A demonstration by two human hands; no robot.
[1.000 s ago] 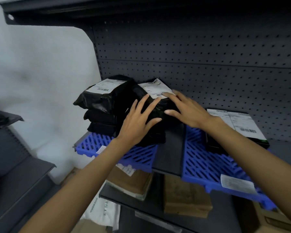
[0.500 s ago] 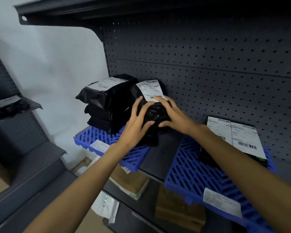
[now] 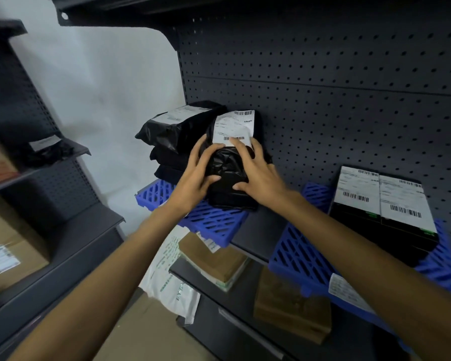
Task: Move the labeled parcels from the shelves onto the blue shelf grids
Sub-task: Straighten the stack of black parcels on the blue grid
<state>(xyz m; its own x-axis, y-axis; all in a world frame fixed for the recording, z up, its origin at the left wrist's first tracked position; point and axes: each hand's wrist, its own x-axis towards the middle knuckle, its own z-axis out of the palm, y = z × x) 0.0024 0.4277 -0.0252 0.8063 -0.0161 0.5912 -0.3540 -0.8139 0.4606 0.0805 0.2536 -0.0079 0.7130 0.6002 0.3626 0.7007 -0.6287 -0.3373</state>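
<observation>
Both hands clasp a crinkled black plastic parcel (image 3: 228, 175): left hand (image 3: 195, 178) at its 9 o'clock, right hand (image 3: 258, 175) at 3, fingers spread. It stands tilted on the slotted blue grid (image 3: 214, 222). Behind, at 10 o'clock, is a stack (image 3: 172, 142) of glossy black bags.

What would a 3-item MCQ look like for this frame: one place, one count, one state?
1. The black parcel in both hands sits on:
A. left blue grid
B. floor
C. top shelf

2. White labels on the black box at right:
A. none
B. two
C. five

3. The hands are:
A. hanging free
B. both on the parcel
C. holding a brown box

Key:
1 A, its base rests on the left blue grid.
2 B, two labels lie side by side.
3 B, left hand and right hand press its sides.
</observation>
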